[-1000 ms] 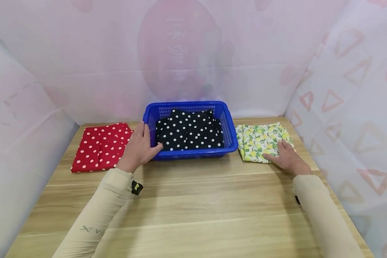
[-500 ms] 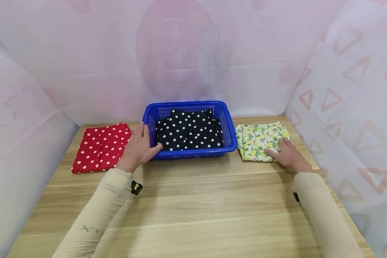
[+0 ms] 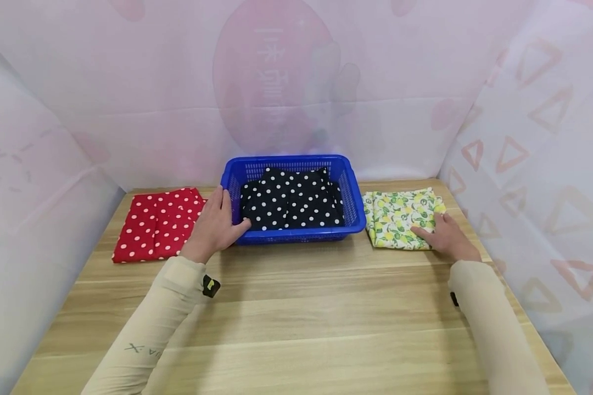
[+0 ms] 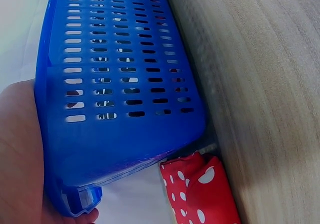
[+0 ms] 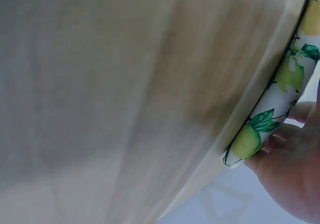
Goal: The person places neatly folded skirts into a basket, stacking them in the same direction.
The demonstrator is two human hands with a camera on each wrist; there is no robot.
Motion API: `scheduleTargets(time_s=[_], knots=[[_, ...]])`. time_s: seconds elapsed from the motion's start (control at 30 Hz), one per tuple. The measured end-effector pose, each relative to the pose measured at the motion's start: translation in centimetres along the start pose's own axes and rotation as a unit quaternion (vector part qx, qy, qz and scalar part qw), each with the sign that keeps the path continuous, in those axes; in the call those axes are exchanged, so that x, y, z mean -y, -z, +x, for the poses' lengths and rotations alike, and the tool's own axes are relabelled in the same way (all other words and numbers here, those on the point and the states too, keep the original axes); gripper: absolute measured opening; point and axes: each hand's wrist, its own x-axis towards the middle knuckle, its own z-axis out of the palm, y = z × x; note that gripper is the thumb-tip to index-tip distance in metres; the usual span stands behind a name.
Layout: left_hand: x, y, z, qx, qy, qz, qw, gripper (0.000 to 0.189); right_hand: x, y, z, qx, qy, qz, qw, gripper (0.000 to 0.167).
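Observation:
A blue plastic basket point(image 3: 301, 236) stands at the back of the table, with folded black polka-dot cloth point(image 3: 296, 200) lying in it. My left hand point(image 3: 212, 225) rests on the basket's front left corner, fingers straight along the left side and thumb spread over the front rim. In the left wrist view, the hand point(image 4: 20, 154) lies against the basket's rim point(image 4: 44, 83). To the right, my right hand point(image 3: 447, 236) touches the front right corner of a folded lemon-print cloth point(image 3: 397, 219), its fingers relaxed. The right wrist view shows the fingers partly behind the cloth's folded edge point(image 5: 265, 119).
A folded red polka-dot cloth point(image 3: 150, 225) lies left of the basket, partly behind my left hand. Pale printed curtains point(image 3: 168, 82) enclose the wooden table point(image 3: 326, 312) at the back and both sides.
My right hand has shifted slightly to the right on the lemon-print cloth. The left hand, the basket and the cloths stay in place.

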Motion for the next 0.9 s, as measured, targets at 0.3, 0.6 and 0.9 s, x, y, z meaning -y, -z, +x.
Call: scheduleTargets(time_s=[0.3,0.6,0.9], knots=[[0.1,0.2,-0.2,0.000,0.002,-0.006,1.0000,0.100,0.7,-0.6,-0.9,-0.006,0.014,-0.017,0.9997,0.111],[0.0,0.1,0.0,0.003,0.003,-0.006,1.0000,0.101,1.1,-1.5,-2.8,-0.008,0.023,-0.012,0.9996,0.109],[-0.1,0.2,-0.1,0.002,0.002,-0.009,1.0000,0.100,1.6,-2.8,-5.7,-0.002,0.021,0.015,0.9997,0.111]])
